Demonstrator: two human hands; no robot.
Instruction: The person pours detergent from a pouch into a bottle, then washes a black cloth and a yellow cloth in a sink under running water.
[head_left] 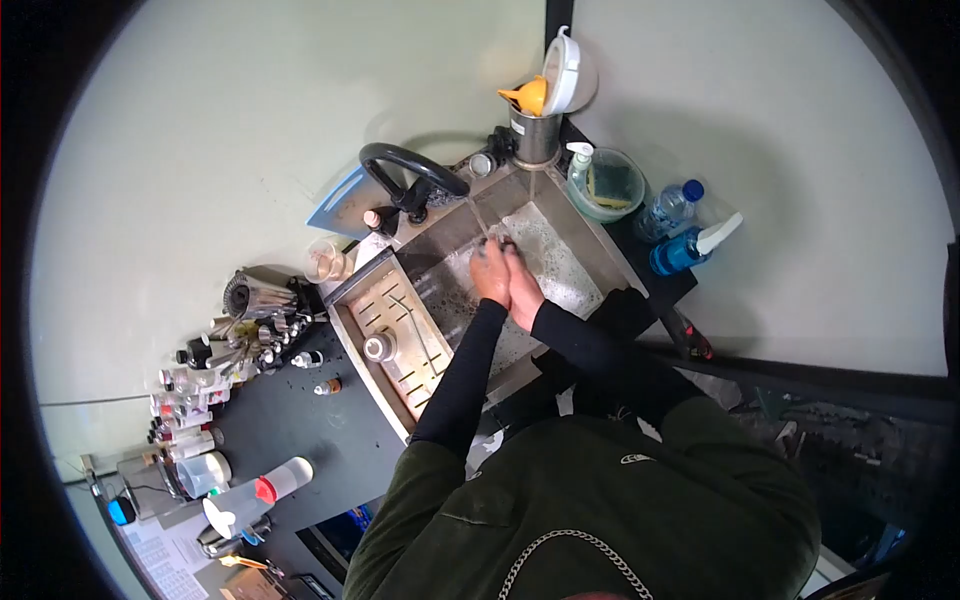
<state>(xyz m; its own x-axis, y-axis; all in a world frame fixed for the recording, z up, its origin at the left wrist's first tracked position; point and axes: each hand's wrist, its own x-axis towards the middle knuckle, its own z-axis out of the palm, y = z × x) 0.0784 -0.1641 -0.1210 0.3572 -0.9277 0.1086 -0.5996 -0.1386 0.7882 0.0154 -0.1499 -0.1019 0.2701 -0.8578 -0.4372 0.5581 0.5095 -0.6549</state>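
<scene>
Both hands — left hand (490, 273), right hand (522, 288) — pressed together under the faucet (413, 178) stream over the sink (585, 250); I cannot tell whether they grip anything.

head cam | steep downward, fisheye | close above sink (560, 225)

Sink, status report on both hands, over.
Left hand and right hand pressed together under faucet stream, over sink. Small dark item at fingertips, unidentifiable. Nothing obstructing.
</scene>
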